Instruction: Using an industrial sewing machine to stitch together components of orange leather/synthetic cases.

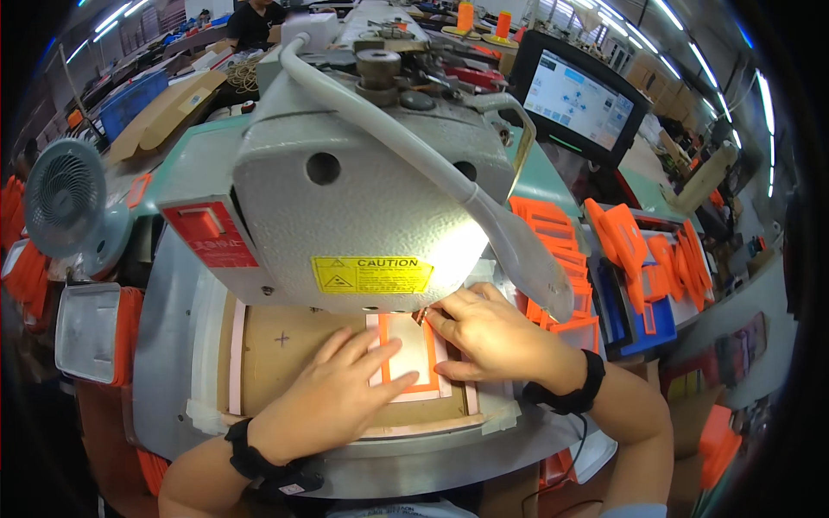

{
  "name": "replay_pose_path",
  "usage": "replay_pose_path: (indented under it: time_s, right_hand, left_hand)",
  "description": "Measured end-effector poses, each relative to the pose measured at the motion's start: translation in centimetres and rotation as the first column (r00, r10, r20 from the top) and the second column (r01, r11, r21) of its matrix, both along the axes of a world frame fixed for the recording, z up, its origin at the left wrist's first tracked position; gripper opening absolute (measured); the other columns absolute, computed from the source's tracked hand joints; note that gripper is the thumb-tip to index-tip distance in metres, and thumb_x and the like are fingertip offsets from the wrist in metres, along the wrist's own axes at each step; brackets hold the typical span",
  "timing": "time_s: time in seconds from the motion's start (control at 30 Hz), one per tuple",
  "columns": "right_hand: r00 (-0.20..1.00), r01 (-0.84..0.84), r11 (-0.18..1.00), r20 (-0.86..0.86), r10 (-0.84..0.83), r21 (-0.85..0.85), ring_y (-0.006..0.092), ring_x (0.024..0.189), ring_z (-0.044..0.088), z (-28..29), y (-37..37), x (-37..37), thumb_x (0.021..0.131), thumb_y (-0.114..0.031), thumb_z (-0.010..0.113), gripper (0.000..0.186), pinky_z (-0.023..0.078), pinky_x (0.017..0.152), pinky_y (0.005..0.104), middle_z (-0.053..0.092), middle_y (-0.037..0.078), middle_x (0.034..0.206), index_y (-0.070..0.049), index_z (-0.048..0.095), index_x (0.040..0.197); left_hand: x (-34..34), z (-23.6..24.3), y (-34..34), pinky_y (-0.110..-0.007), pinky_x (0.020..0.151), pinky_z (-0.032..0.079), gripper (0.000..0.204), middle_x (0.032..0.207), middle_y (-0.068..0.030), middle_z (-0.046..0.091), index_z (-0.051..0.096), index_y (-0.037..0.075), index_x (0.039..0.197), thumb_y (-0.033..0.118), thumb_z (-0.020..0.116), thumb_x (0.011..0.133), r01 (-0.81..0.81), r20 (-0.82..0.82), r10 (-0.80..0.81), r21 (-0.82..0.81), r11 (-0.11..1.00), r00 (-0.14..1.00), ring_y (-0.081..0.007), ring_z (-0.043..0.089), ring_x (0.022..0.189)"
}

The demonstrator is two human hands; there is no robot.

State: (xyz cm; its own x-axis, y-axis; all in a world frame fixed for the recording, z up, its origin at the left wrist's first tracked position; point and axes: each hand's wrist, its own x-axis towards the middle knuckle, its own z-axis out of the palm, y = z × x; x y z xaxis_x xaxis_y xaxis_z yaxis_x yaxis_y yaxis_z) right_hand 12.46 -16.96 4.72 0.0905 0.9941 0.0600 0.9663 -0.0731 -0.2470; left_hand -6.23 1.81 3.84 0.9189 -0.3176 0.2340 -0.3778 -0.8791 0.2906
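Note:
My left hand (332, 393) lies with fingers spread over the left part of a pale rectangular piece with an orange border (408, 361), which rests on a brown board (281, 363) with pale strips along its edges. My right hand (488, 337) is at that piece's right side, thumb low and apart from bent fingers, whose tips touch near a small dark part under the head of a grey machine (363, 207). That part is too small to make out. The head carries a red switch box (207, 233) and a yellow label (371, 274); a grey lamp neck (484, 220) hangs over it.
At left stand a fan (65, 194) and a tray with orange frames (91, 332). Orange pieces (553, 259) and a blue bin (639, 337) lie right. A screen (577, 95) is behind. A person in a dark top (252, 26) is at the back.

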Motion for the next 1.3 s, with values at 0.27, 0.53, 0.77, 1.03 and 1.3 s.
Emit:
replay_pose_path:
  time_s: [0.27,0.53,0.77,1.03,1.3]
  right_hand:
    - [0.983,0.181,0.936,0.014,-0.185,-0.302,0.0348,0.116,0.052,0.5,1.1,-1.5,0.070,-0.034,0.076,0.070,0.039,0.099,0.0492,0.053,0.019,0.121,0.008,0.058,0.123]
    - [0.992,0.083,0.996,-0.093,-0.084,-0.022,0.0377,0.108,0.056,0.3,-0.2,-1.2,0.069,-0.032,0.081,0.069,0.043,0.099,0.0452,0.057,0.021,0.113,0.009,0.060,0.120]
    - [0.983,0.133,0.987,0.140,-0.120,-0.085,0.0362,0.113,0.055,0.3,0.1,-3.3,0.068,-0.042,0.081,0.074,0.038,0.106,0.0520,0.058,0.019,0.116,0.004,0.062,0.123]
    - [0.976,0.215,0.973,0.005,-0.216,-0.082,0.0318,0.135,0.043,-0.2,-1.2,-3.3,0.067,-0.039,0.083,0.075,0.030,0.109,0.0628,0.044,0.017,0.147,0.000,0.061,0.127]
    - [0.957,0.288,0.944,0.011,-0.290,-0.164,0.0307,0.138,0.041,0.2,-0.7,-3.8,0.072,-0.033,0.082,0.071,0.024,0.110,0.0689,0.042,0.016,0.149,-0.002,0.058,0.132]
  left_hand:
    - [-0.1,0.2,-1.0,-0.055,0.105,0.039,0.051,0.137,-0.0196,0.052,0.066,0.019,0.126,0.010,0.065,0.075,0.010,-0.010,-0.009,0.098,0.995,1.000,-0.0419,0.050,0.123]
    - [-1.2,0.0,-0.8,-0.058,0.107,0.035,0.046,0.133,-0.0207,0.055,0.066,0.013,0.123,0.010,0.065,0.076,-0.075,-0.007,0.075,0.029,0.997,0.997,-0.0346,0.054,0.123]
    - [-1.3,0.4,-0.6,-0.063,0.110,0.028,0.042,0.128,-0.0175,0.060,0.067,0.008,0.119,0.013,0.065,0.077,-0.083,0.014,0.082,0.183,0.980,0.997,-0.0298,0.054,0.125]
    - [-1.8,-0.4,0.0,-0.063,0.109,0.031,0.042,0.135,-0.0194,0.054,0.065,0.010,0.123,0.011,0.062,0.081,-0.042,-0.035,0.043,0.034,0.999,0.998,-0.0333,0.052,0.126]
    - [-1.5,-0.7,-1.3,-0.057,0.105,0.037,0.035,0.131,-0.0144,0.056,0.065,0.018,0.123,0.016,0.062,0.088,-0.006,-0.003,0.006,0.110,0.994,1.000,-0.0328,0.052,0.123]
